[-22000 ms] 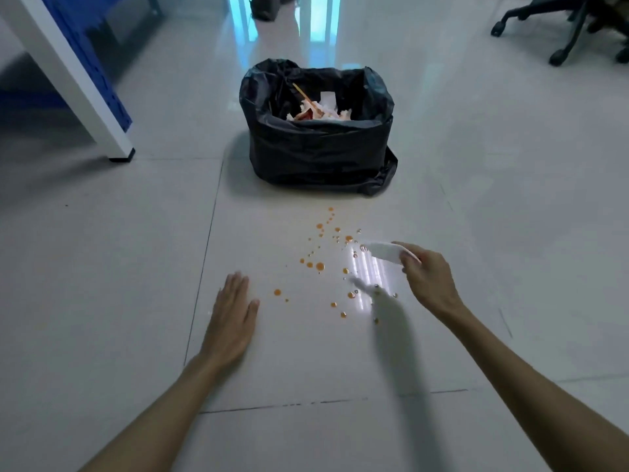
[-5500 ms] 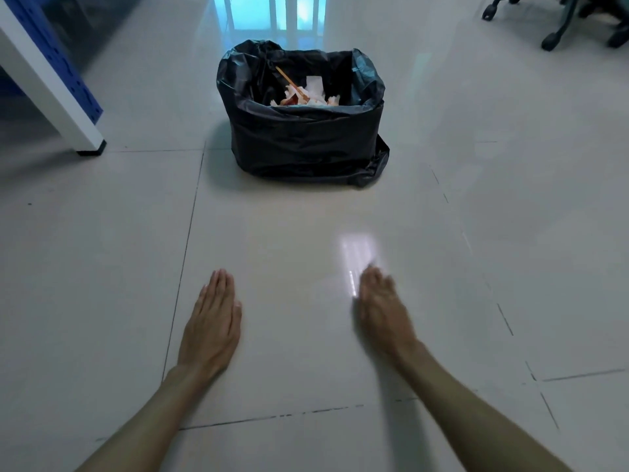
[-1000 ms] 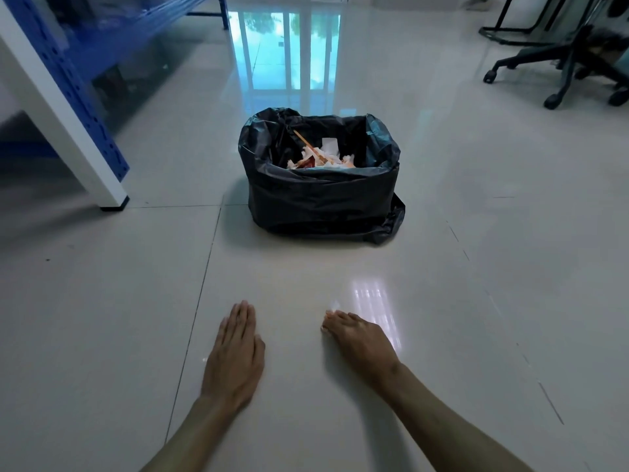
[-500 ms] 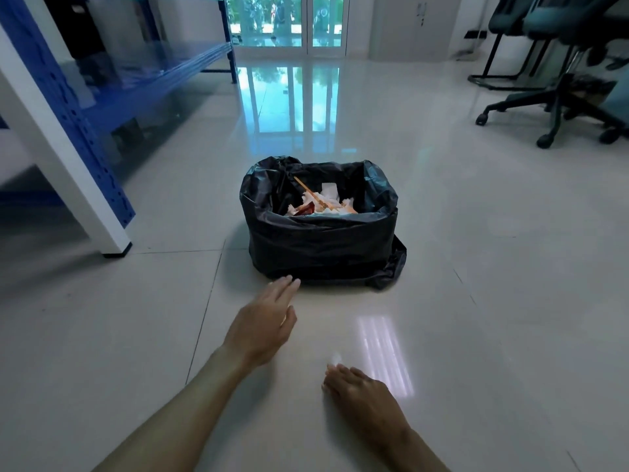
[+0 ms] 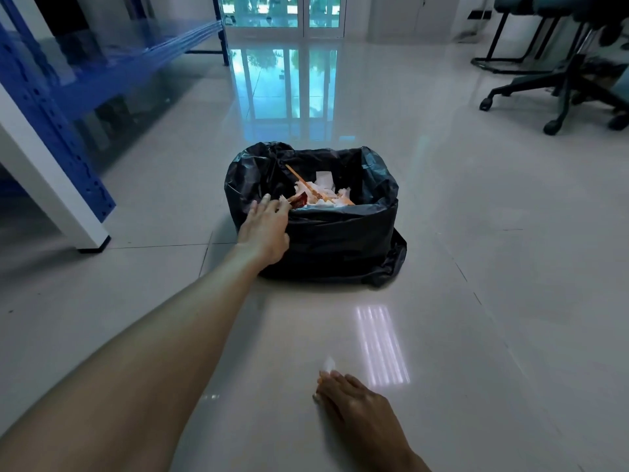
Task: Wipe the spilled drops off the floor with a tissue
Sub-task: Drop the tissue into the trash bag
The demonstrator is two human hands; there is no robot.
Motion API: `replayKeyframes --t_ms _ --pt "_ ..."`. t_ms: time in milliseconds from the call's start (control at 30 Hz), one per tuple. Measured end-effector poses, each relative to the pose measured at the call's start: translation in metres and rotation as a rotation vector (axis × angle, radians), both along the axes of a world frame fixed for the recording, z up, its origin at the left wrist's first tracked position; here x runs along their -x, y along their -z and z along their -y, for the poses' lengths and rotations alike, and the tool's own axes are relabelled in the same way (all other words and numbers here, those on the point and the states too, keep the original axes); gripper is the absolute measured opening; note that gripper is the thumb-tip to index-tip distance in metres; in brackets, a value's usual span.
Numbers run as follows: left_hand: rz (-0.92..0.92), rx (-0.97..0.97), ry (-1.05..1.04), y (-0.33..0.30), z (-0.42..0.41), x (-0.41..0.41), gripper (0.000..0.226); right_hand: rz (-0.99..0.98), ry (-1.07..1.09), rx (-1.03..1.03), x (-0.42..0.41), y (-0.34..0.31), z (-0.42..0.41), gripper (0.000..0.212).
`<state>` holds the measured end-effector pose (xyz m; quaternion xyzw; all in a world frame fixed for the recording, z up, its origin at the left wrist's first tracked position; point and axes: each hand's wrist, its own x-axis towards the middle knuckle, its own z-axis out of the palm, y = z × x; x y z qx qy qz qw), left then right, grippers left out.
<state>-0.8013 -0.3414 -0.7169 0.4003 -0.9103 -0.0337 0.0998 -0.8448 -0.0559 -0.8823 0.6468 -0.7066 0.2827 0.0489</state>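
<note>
Black, blue and pale grey-white are seen around the bin.

A glossy black liner (image 5: pixel 326 240) is seen on the bin; inside it, white crumpled paper (image 5: pixel 325 185), a red scrap (image 5: pixel 299 200) and an orange stick (image 5: pixel 303 182) are shown. The floor (image 5: pixel 510 267) around the bin is tiled in pale grey-white, lined with thin dark joints and marked by teal-blue window reflections beyond the bin. To the left of the bin, a blue perforated rack (image 5: pixel 51 97) with a white leg (image 5: pixel 51 185) is seen. Nearer than the bin, a white tissue (image 5: pixel 328 364) is shown at the right hand's (image 5: pixel 354 403) fingertips. Black chair bases (image 5: pixel 558 97) are seen far right of the bin.
</note>
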Motion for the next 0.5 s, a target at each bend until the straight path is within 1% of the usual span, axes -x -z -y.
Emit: replayKeyframes --t_ms 67,167,267,433,500 --pt "-0.029 -0.055 -0.025 0.003 0.002 0.002 0.07 -0.007 -0.006 0.014 0.001 -0.001 0.0 0.055" --pt "-0.118 -0.067 -0.023 0.007 -0.002 0.002 0.065 -0.02 0.011 0.003 0.0 -0.006 -0.001 0.053" --pt "-0.147 -0.071 -0.005 0.01 -0.007 -0.006 0.063 -0.017 0.047 -0.052 -0.006 -0.017 -0.001 0.032" --pt "-0.158 -0.057 0.028 0.013 -0.02 -0.025 0.06 0.025 0.079 -0.251 -0.01 -0.029 -0.001 0.021" --pt "-0.149 -0.033 0.041 0.015 -0.03 -0.034 0.062 0.099 0.111 -0.308 -0.012 -0.037 0.0 0.02"
